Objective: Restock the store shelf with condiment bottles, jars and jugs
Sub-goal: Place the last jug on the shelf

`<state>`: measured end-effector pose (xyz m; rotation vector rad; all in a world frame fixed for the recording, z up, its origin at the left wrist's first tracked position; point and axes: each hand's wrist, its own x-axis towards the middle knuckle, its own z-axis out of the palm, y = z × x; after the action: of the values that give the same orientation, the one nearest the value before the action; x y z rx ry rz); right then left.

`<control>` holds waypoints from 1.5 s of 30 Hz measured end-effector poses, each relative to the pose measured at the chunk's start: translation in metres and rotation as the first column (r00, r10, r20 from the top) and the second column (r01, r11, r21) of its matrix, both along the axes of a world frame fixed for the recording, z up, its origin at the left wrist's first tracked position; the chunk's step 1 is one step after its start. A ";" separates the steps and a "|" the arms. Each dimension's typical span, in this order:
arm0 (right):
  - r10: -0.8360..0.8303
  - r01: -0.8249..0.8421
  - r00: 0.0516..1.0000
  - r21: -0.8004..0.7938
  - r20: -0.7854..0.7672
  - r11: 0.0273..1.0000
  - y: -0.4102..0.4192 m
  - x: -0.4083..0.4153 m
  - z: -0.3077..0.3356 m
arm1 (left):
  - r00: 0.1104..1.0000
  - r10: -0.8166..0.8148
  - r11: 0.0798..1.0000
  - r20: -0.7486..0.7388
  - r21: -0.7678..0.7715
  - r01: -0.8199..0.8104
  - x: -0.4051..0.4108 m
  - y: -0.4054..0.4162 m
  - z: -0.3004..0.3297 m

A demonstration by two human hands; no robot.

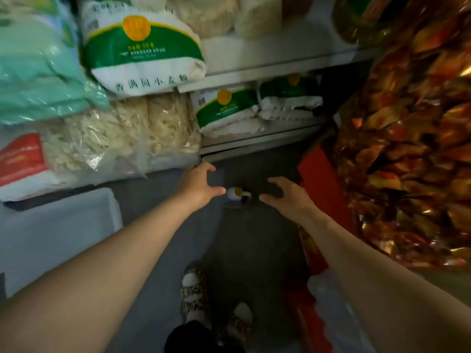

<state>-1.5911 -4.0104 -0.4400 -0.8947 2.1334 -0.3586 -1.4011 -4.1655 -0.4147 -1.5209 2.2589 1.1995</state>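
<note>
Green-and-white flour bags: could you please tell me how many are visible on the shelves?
3: one large bag on the upper left stack, and two on the lower shelf, one left and one right. Others may be hidden behind.

Bare forearms, leopard-print slippers

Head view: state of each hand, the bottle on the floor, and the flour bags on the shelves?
left hand: open, fingers spread, beside the bottle, not touching it
right hand: open, fingers loosely bent, on the bottle's other side, not touching it
bottle: upright on the floor, cap on, unheld
upper flour bag: sealed, overhanging the shelf edge
lower flour bags: sealed, lying on the lower shelf
</note>
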 end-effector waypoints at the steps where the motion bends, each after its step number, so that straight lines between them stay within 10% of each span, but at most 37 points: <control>1: -0.018 0.018 0.999 0.017 0.031 1.000 -0.001 0.002 -0.022 | 1.000 0.004 1.000 0.005 0.012 -0.004 0.001 -0.003 -0.022; 12: -0.439 0.442 0.801 0.092 0.406 0.892 -0.013 0.015 -0.233 | 0.996 0.071 0.980 -0.051 0.192 -0.060 -0.009 -0.007 -0.261; 21: -0.442 0.512 0.784 -0.052 0.436 0.857 -0.027 0.015 -0.339 | 0.981 0.021 0.969 -0.192 0.244 0.027 -0.034 -0.013 -0.367; 31: -0.474 0.602 0.732 -0.138 0.489 0.786 -0.055 0.009 -0.363 | 0.954 0.126 0.955 -0.274 0.294 -0.042 -0.046 -0.031 -0.388; 45: -0.713 0.726 0.502 0.209 0.489 0.655 -0.038 0.041 -0.221 | 0.878 0.472 0.748 -0.081 0.565 -0.350 -0.014 0.014 -0.273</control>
<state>-1.5505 -4.0480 -0.6612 0.1877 1.8419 -0.9433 -1.4150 -4.1517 -0.6881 -1.7487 1.4865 2.0066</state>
